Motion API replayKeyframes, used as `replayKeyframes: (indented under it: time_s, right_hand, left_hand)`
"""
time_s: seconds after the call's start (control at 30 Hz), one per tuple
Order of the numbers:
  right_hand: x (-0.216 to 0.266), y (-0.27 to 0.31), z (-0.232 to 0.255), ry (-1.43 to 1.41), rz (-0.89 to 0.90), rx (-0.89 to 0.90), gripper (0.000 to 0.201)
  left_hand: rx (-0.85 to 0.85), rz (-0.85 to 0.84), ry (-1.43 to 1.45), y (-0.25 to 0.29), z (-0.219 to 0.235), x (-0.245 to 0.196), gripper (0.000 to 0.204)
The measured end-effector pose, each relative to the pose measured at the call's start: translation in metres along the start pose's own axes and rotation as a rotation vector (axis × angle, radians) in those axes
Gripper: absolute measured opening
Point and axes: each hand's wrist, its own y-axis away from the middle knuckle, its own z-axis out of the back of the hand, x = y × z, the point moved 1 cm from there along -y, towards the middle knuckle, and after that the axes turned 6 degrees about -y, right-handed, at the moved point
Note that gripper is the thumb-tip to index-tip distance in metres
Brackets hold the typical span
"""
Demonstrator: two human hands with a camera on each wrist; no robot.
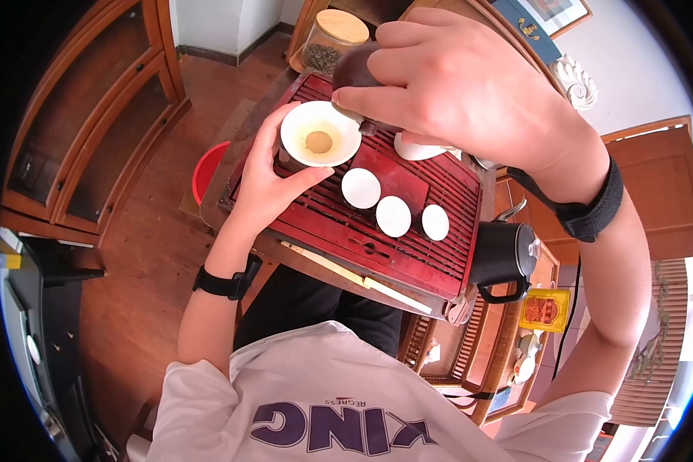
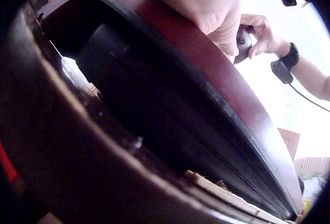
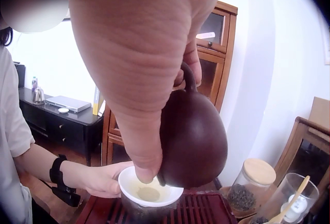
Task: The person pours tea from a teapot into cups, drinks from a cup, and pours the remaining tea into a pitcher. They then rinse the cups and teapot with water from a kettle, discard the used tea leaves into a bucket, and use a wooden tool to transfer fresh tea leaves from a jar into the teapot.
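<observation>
My right hand grips a dark brown teapot by its handle, tilted over a white-lined bowl. In the right wrist view the pot's lower end meets the bowl's rim, and pale yellow liquid lies in the bowl. My left hand holds the bowl from the side, thumb near its rim. Three white cups stand on the red slatted tea tray. In the left wrist view the right hand appears with part of the pot.
A black kettle stands by the tray's right end. Behind the tray is a wooden-lidded glass jar. A pale wooden strip lies along the near edge. A red container is at the left, below the tray.
</observation>
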Motion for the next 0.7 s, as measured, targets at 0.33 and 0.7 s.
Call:
replayKeyframes:
  time_s: [0.33, 0.7]
  right_hand:
    - [-0.004, 0.003, -0.009, -0.091, 0.03, -0.063, 0.022]
    - [-0.003, 0.006, -0.02, -0.036, 0.036, -0.137, 0.048]
  left_hand:
    - [-0.002, -0.004, -0.01, 0.0, 0.0, 0.0, 0.084]
    - [0.001, 0.001, 0.003, 0.0, 0.0, 0.001, 0.084]
